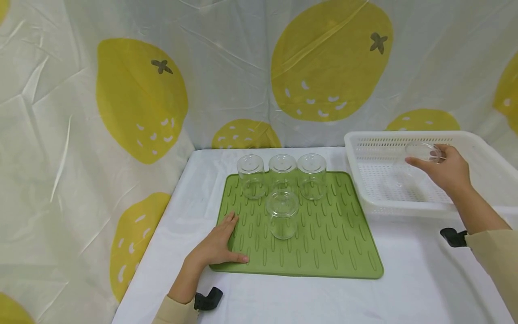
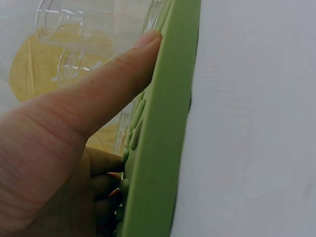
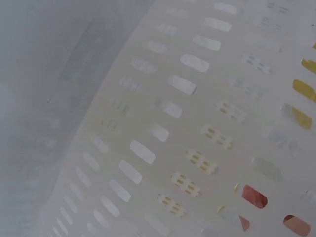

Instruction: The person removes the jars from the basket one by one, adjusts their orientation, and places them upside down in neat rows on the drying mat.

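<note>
My right hand (image 1: pixel 452 172) grips a clear glass cup (image 1: pixel 418 149) between thumb and fingers, over the white perforated basket (image 1: pixel 398 204). In the right wrist view the basket wall (image 3: pixel 123 123) fills the picture, and only bits of fingers show through its slots. My left hand (image 1: pixel 217 244) rests with spread fingers on the left front corner of a green ribbed drying mat (image 1: pixel 323 256); its thumb (image 2: pixel 113 81) lies along the mat's front edge. Upside down on the mat stand three glass cups (image 1: pixel 283 173) in a back row and one glass cup (image 1: pixel 283 216) before the middle one.
A white cloth (image 1: pixel 299 301) covers the table under the mat and basket. The basket stands at the right, close beside the mat's back right corner. Behind and to the left hangs a lemon-print curtain (image 1: pixel 230 58).
</note>
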Demonstrator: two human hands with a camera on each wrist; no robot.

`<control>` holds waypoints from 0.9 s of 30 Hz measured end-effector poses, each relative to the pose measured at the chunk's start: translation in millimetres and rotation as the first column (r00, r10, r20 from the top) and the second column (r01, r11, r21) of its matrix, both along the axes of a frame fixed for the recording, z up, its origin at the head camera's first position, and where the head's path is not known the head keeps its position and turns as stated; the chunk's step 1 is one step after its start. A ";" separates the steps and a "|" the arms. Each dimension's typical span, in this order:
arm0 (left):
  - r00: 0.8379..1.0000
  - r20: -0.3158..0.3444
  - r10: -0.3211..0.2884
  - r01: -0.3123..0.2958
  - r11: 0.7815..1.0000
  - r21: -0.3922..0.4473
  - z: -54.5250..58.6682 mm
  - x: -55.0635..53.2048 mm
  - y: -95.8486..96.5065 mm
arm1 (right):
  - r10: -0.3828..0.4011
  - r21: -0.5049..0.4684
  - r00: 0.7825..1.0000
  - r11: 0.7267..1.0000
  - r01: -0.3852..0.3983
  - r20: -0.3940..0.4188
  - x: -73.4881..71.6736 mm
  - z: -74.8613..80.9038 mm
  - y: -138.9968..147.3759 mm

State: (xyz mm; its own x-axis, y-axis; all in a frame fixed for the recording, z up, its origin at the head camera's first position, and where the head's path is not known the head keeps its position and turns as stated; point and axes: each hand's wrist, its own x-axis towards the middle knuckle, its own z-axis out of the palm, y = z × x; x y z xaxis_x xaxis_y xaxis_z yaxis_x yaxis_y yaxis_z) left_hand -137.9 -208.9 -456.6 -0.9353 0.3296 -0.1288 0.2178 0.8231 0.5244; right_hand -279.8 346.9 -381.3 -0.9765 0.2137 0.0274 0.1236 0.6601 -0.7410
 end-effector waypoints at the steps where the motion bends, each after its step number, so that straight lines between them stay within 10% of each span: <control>1: 1.000 0.001 0.000 0.000 1.000 -0.001 0.2 0.0 0.1 | 0.000 -0.005 1.000 1.000 0.000 -0.005 1.1 0.1 -0.8; 27: 1.000 0.005 0.001 -0.001 1.000 -0.006 2.6 0.7 1.3 | -0.020 -0.044 0.988 0.999 0.013 -0.151 35.8 16.6 -29.1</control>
